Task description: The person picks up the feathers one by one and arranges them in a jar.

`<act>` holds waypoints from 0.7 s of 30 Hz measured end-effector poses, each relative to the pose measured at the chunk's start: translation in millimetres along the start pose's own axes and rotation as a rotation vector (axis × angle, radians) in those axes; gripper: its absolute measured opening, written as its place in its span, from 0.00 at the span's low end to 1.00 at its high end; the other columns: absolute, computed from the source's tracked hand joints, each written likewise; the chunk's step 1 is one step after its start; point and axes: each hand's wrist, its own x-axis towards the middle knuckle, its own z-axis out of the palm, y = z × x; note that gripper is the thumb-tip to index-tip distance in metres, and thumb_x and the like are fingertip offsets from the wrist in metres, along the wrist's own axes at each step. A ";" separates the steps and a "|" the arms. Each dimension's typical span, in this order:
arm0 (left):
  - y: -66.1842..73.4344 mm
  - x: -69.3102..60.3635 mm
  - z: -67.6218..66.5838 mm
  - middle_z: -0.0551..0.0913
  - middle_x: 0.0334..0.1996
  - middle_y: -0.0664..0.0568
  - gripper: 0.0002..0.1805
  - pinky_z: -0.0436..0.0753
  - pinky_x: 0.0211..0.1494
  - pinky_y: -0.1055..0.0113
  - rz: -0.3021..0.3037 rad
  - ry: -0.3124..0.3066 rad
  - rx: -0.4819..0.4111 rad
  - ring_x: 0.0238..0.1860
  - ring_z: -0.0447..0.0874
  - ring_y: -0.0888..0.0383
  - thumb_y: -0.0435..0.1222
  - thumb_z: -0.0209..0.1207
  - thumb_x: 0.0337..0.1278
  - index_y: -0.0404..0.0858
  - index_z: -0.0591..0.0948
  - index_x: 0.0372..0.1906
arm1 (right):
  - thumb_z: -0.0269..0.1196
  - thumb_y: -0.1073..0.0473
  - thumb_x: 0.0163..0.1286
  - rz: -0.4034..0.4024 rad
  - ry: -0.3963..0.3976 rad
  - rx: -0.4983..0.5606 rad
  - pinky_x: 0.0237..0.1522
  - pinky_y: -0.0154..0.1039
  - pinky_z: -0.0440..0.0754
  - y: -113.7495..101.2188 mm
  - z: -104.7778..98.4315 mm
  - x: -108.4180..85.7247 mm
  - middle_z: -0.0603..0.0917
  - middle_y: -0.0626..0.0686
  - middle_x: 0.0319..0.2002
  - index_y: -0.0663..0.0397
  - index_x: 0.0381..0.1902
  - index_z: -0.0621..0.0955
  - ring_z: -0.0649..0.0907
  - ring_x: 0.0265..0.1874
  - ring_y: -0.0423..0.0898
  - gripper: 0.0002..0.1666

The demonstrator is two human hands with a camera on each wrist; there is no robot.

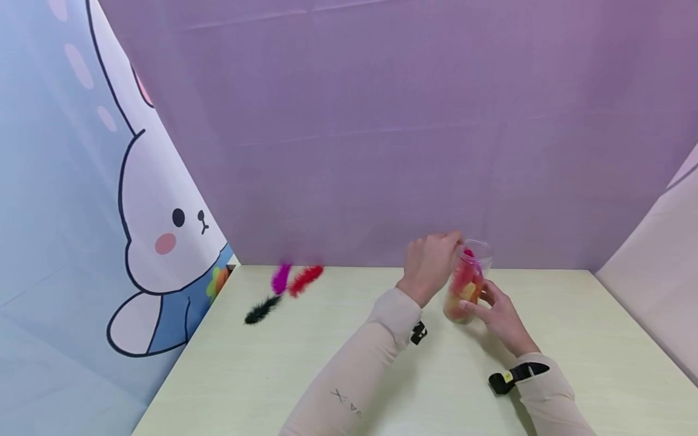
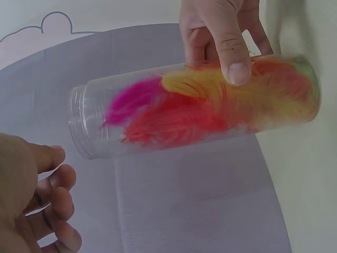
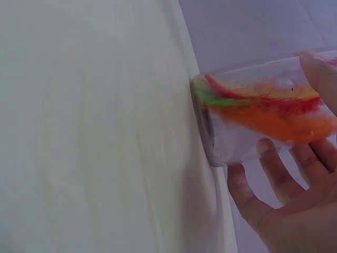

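A clear plastic jar (image 1: 454, 298) stands on the table, without a lid on its mouth. Inside it are several feathers (image 2: 184, 113) in red, yellow, orange and magenta, with some green near the bottom (image 3: 218, 99). My right hand (image 1: 504, 321) holds the jar low on its side, the thumb across the front and the fingers around the back. Beside the jar's open rim is my left hand (image 1: 432, 263). In the left wrist view that left hand (image 2: 37, 195) has loosely bent fingers with nothing between them, a little apart from the rim.
On the table's left part lie a magenta feather (image 1: 281, 278), a red feather (image 1: 305, 280) and a black feather (image 1: 262, 310). A purple cloth (image 1: 382, 133) hangs behind the table (image 1: 305, 351). At the left is a curtain with a rabbit print (image 1: 158, 242).
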 end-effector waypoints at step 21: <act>-28.0 -41.6 25.5 0.89 0.31 0.65 0.05 0.72 0.23 0.73 -0.148 -0.096 -0.078 0.27 0.84 0.62 0.47 0.60 0.71 0.56 0.86 0.42 | 0.69 0.39 0.66 0.036 -0.010 -0.026 0.67 0.78 0.60 -0.4 -1.5 0.3 0.63 0.64 0.78 0.50 0.82 0.55 0.63 0.76 0.69 0.56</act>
